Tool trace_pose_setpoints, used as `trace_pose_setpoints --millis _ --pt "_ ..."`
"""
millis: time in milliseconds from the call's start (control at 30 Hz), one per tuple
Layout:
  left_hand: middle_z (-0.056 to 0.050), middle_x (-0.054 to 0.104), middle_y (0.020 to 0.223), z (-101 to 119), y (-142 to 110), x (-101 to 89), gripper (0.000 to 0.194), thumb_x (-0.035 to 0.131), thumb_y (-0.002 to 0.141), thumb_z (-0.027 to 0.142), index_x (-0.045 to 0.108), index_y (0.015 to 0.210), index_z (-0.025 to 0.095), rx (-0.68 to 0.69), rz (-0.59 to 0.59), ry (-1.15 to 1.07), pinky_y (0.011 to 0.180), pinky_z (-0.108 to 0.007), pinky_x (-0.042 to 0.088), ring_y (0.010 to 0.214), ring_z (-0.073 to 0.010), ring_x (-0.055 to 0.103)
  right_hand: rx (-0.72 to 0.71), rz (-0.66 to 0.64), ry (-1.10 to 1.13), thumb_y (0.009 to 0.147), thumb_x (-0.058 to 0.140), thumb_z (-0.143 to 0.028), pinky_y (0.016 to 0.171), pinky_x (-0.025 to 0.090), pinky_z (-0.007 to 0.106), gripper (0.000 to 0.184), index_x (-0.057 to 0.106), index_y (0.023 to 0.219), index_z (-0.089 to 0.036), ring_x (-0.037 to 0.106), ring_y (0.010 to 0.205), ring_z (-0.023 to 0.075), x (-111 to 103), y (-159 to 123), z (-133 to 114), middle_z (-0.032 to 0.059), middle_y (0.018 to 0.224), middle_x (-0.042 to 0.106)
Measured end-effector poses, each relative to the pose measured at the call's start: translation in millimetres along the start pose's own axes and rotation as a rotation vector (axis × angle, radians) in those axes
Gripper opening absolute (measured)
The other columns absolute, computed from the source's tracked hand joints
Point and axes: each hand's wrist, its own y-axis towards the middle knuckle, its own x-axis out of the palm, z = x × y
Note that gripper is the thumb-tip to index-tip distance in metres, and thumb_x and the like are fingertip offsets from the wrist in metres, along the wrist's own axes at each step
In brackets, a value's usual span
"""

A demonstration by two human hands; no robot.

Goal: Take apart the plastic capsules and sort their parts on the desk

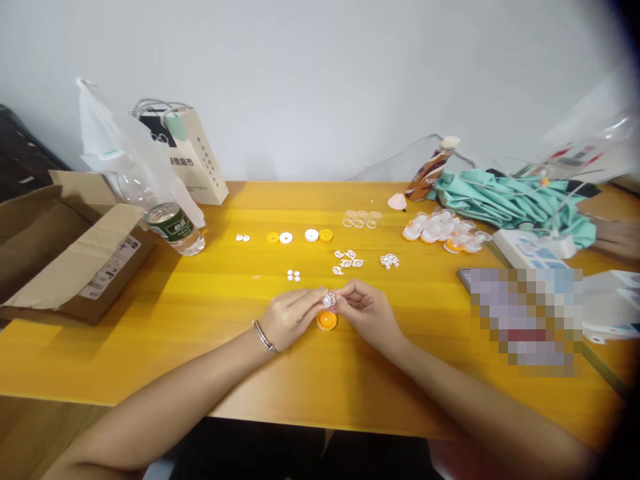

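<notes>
My left hand [296, 315] and my right hand [369, 312] meet over the table, their fingertips pinching a small white openwork plastic piece [329, 300] between them. Just below the fingertips lies a round orange disc [327, 321] with a raised rim. Beyond my hands are several white leaf-like openwork pieces [346, 263], with a tight cluster of similar white pieces [389, 261] to their right. Small white round caps [293, 275] sit to the left. Farther back are a white disc [311, 235], a yellow disc [326, 235] and several clear rings [362, 219].
At left stand an open cardboard box [115, 267], a water bottle [175, 227] and a paper bag [200, 160]. Toward the right are clear-topped orange-based units [445, 230], a drink bottle [431, 170], a teal umbrella [505, 197] and a blurred-out phone [520, 320]. Another person's hand [620, 239] shows at far right.
</notes>
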Motion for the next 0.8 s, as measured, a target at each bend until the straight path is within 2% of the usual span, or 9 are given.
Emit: trace_pose_setpoints --millis 133,200,433,533,633,700,800 --pt "-0.003 0.069 0.091 -1 -2 2.1 0.022 0.057 0.082 0.02 0.059 0.103 0.018 -0.24 -0.011 -0.213 0.077 -0.023 0.055 0.079 -0.0114 0.066 0.029 -0.039 0.089 0.073 0.062 -0.037 0.061 0.049 0.024 0.02 0.053 0.073 -0.018 0.061 0.061 0.0105 -4 3 -2 0.0009 0.071 0.067" --pt "-0.003 0.069 0.093 1 -3 2.3 0.021 0.057 0.082 0.021 0.06 0.102 0.018 -0.309 -0.014 -0.269 0.078 -0.024 0.055 0.079 -0.0118 0.066 0.015 -0.068 0.092 0.074 0.063 -0.034 0.063 0.049 0.023 0.018 0.055 0.077 -0.019 0.061 0.063 0.0102 -5 3 -2 0.0 0.071 0.066" --pt "-0.004 0.068 0.094 8 1 0.2 0.021 0.057 0.081 0.02 0.06 0.102 0.018 -0.31 -0.02 -0.351 0.08 -0.024 0.054 0.081 -0.0122 0.066 -0.02 -0.121 0.043 0.077 0.059 -0.03 0.06 0.046 0.022 0.013 0.052 0.08 -0.019 0.059 0.062 0.0093 -3 3 -2 -0.0012 0.07 0.063" --pt "-0.004 0.068 0.09 4 4 -2.2 0.018 0.058 0.08 0.02 0.06 0.098 0.016 -0.382 0.051 -0.359 0.08 -0.024 0.055 0.079 -0.0124 0.066 -0.068 -0.043 -0.045 0.077 0.059 -0.03 0.06 0.046 0.023 0.013 0.051 0.077 -0.019 0.059 0.061 0.0103 -8 7 0 -0.0015 0.067 0.061" --pt "-0.004 0.067 0.089 -3 6 -5.3 0.019 0.059 0.079 0.021 0.06 0.097 0.014 -0.442 0.138 -0.339 0.08 -0.025 0.055 0.078 -0.0126 0.066 -0.135 0.112 -0.163 0.077 0.059 -0.03 0.066 0.048 0.027 0.015 0.051 0.083 -0.02 0.062 0.066 0.0132 -24 18 5 -0.0006 0.07 0.063" --pt "-0.005 0.067 0.091 -7 6 -5.8 0.021 0.058 0.079 0.021 0.059 0.099 0.014 -0.449 0.136 -0.343 0.081 -0.026 0.055 0.08 -0.013 0.066 -0.179 0.216 -0.229 0.077 0.058 -0.032 0.071 0.048 0.03 0.017 0.052 0.088 -0.02 0.063 0.074 0.0156 -37 29 10 0.0015 0.077 0.065" --pt "-0.006 0.067 0.093 -8 4 -3.6 0.021 0.057 0.081 0.022 0.058 0.101 0.014 -0.405 0.085 -0.351 0.082 -0.027 0.055 0.082 -0.0135 0.066 -0.272 0.308 -0.426 0.078 0.058 -0.033 0.075 0.047 0.034 0.014 0.058 0.081 -0.02 0.062 0.078 0.0178 -52 45 18 0.004 0.082 0.066"
